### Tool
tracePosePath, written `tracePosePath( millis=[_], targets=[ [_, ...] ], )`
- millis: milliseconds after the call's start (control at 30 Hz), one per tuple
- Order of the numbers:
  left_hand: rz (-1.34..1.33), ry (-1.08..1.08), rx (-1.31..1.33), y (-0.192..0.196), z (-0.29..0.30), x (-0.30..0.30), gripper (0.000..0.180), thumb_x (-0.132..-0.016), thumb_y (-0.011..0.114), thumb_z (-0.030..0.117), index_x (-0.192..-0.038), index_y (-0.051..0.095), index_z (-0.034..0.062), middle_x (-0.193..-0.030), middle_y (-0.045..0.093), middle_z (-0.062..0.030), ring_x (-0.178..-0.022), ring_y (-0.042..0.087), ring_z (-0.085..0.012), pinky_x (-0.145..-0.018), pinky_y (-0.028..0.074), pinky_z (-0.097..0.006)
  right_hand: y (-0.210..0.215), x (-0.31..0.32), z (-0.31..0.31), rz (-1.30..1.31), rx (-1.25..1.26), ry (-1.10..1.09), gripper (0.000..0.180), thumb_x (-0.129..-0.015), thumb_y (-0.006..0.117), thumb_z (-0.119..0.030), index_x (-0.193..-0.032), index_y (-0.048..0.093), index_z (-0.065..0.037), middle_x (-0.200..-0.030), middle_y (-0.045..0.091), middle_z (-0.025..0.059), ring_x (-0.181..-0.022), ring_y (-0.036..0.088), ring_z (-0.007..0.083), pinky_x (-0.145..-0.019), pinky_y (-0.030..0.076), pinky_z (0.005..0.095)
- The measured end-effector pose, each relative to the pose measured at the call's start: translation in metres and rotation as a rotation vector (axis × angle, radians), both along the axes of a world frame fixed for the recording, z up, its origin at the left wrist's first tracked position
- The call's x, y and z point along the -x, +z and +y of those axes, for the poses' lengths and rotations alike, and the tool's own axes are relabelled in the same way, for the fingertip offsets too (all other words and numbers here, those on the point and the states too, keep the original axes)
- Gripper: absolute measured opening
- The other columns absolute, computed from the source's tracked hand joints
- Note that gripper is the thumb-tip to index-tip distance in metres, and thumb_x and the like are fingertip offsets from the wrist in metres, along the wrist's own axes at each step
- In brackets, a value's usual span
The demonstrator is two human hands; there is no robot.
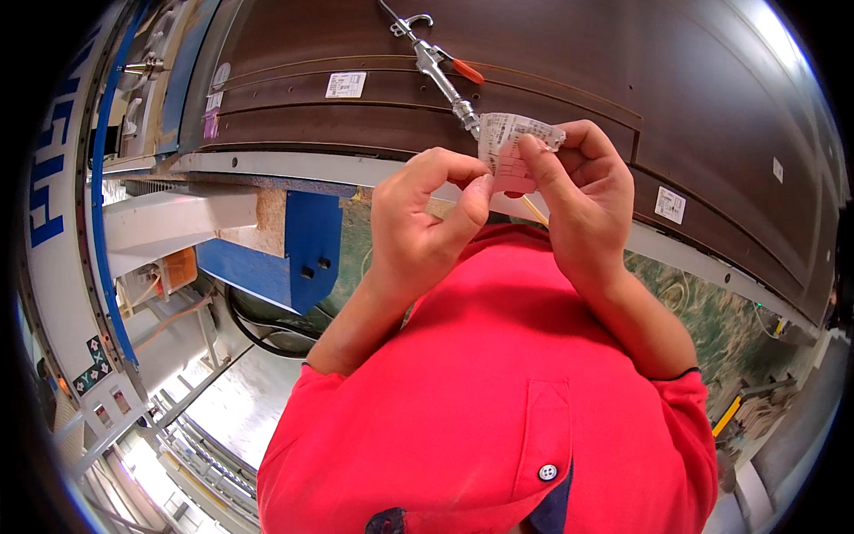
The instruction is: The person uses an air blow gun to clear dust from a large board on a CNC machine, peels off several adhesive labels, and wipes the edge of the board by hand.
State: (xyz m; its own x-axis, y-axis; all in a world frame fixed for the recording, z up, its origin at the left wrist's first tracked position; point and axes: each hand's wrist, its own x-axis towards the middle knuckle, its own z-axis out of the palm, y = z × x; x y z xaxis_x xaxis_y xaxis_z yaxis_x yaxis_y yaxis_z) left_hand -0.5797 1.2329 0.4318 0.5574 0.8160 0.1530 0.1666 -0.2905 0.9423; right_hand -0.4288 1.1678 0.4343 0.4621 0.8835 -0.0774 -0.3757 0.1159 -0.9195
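Observation:
A white printed label [505,147] is held up in front of my chest, its upper edge curling slightly. Thumb and fingers of my right hand [587,191] pinch it from the right side. At its lower left edge, my left hand [429,214] has thumb and forefinger closed together on the paper. Just beyond the label, an air blow gun [440,78] with an orange lever [466,71] lies on a dark brown panel [569,53]. Part of the gun's near end is hidden behind the label.
More white labels are stuck on brown boards, one at left [345,84] and one at right [670,205]. A pale machine edge [294,165] runs before me. Blue bracket [311,249] and white machine rail [76,222] stand to the left.

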Motion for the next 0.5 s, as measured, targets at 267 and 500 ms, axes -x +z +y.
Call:
tracePosePath(
  millis=[267,500],
  targets=[
    [-0.135,-0.01,0.434,0.003,0.001,-0.004,0.011,-0.085,0.062,0.008,-0.087,0.066,-0.0019,-0.08,0.067,-0.0053,-0.076,0.061,-0.0102,-0.071,0.049,-0.026,-0.004,-0.003,0.001,-0.053,-0.014,-0.007,0.012,-0.092,0.064,-0.003,-0.098,0.055,0.003,-0.089,0.067,0.0076,-0.08,0.065,0.0093,-0.069,0.054,0.0231],
    [-0.082,-0.042,0.154,-0.002,0.007,-0.007,0.013,-0.08,0.07,0.008,-0.087,0.062,0.0019,-0.086,0.062,-0.005,-0.08,0.057,-0.0121,-0.073,0.047,-0.025,-0.001,-0.01,0.001,0.017,0.027,0.072,0.025,-0.09,0.067,-0.003,-0.109,0.052,0.001,-0.094,0.068,0.011,-0.081,0.066,0.0138,-0.07,0.056,0.0273]
  ],
)
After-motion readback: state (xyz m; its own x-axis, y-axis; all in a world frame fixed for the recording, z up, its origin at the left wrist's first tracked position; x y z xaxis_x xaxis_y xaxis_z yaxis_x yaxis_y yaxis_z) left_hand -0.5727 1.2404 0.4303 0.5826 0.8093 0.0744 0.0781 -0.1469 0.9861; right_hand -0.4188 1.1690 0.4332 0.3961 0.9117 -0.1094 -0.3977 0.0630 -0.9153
